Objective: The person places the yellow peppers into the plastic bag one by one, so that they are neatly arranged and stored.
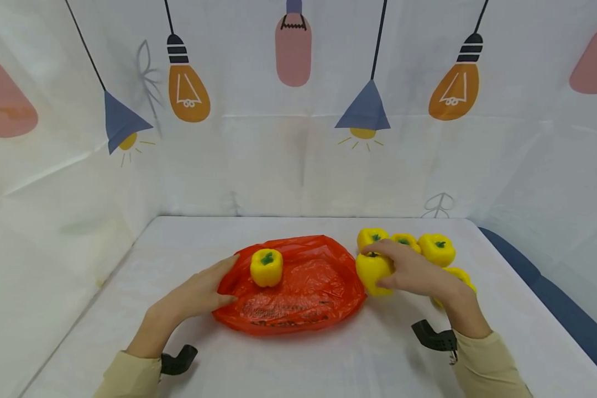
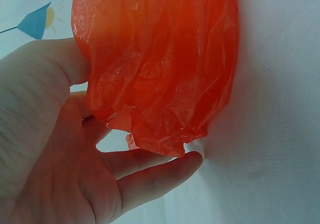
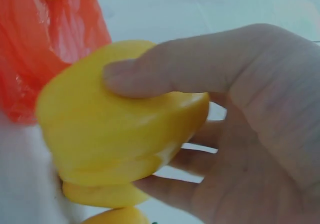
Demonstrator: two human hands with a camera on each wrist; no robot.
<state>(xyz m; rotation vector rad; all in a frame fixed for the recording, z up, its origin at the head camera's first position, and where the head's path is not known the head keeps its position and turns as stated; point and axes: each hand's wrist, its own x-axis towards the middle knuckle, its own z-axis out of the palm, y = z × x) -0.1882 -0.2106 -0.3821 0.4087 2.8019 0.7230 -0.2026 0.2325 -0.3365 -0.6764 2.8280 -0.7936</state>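
My right hand (image 1: 410,268) grips a yellow bell pepper (image 1: 370,276) at the right end of the red plastic bag (image 1: 303,293). In the right wrist view the thumb presses on the pepper's side, with the other fingers partly hidden behind it. My left hand (image 1: 199,290) touches the bag's left end, thumb and fingers spread to either side of that edge. Crumpled plastic (image 2: 155,129) lies against the fingertips in the left wrist view. Another yellow pepper (image 1: 266,271), green stem upward, sits within the bag's outline toward its left.
Several more yellow peppers (image 1: 436,250) stand behind and beside the right hand, partly covered by it. The white table (image 1: 303,365) meets a printed cloth backdrop (image 1: 303,166) at the rear. A dark blue chair-like shape (image 1: 542,287) shows beyond the right edge.
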